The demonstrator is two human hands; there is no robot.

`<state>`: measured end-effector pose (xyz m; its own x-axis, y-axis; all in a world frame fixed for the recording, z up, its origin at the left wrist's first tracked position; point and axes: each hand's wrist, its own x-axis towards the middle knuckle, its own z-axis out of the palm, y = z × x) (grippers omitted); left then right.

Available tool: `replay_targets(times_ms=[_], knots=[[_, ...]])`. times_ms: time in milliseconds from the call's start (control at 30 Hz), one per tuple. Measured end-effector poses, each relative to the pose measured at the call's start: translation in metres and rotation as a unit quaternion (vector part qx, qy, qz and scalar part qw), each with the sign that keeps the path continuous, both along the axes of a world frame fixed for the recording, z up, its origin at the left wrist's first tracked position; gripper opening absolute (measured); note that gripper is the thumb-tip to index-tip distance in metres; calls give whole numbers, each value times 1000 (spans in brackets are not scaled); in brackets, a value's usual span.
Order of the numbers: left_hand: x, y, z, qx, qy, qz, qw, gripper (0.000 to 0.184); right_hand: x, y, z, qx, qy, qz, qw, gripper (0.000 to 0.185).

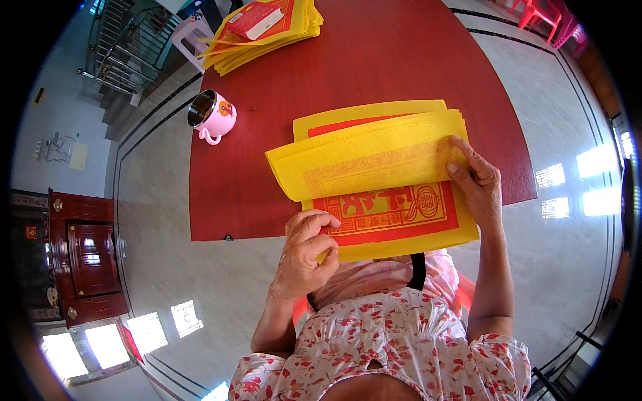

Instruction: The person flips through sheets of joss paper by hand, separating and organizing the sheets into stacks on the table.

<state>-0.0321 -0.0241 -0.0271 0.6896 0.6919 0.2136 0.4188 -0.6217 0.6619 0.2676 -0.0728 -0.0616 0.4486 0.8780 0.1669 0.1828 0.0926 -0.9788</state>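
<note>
A stack of yellow joss paper (401, 248), printed with red panels and yellow characters, lies at the table's near edge and overhangs it. Its upper sheet (374, 150) is folded back, plain yellow underside up, with red print showing faintly through. My right hand (478, 180) grips the right edge of this lifted sheet between thumb and fingers. At the stack's lower left edge, my left hand (309, 250) is closed, its curled fingers against the paper's margin. Part of the printed panel below is covered by the folded sheet.
A pink mug (217, 117) stands on the red table (261, 160), left of the stack. Farther back lies another pile of yellow paper (267, 57) with a red-and-white packet (255, 20) on top. Red plastic chairs (540, 19) stand beyond the table.
</note>
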Motion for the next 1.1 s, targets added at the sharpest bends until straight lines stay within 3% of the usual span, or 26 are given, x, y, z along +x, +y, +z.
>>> replay_targets(times_ms=[500, 733, 833, 933, 1033, 1100], knots=[[-16, 8, 13, 65, 45, -53, 995, 23, 3, 0, 1, 5, -4, 16, 1000, 32], [-28, 15, 10, 46, -60, 16, 997, 28, 6, -3, 5, -11, -16, 19, 1000, 30], [-25, 16, 9, 41, -97, 37, 994, 24, 7, -4, 10, -22, -13, 27, 999, 43], [-24, 16, 7, 40, -124, 59, 990, 18, 13, -3, 6, -36, 53, 51, 997, 80], [-23, 12, 5, -3, -153, 113, 982, 12, 17, -2, 3, -13, 139, 95, 986, 86], [-20, 10, 4, -39, -166, 153, 973, 9, 16, -4, 5, -12, 131, 99, 986, 90]])
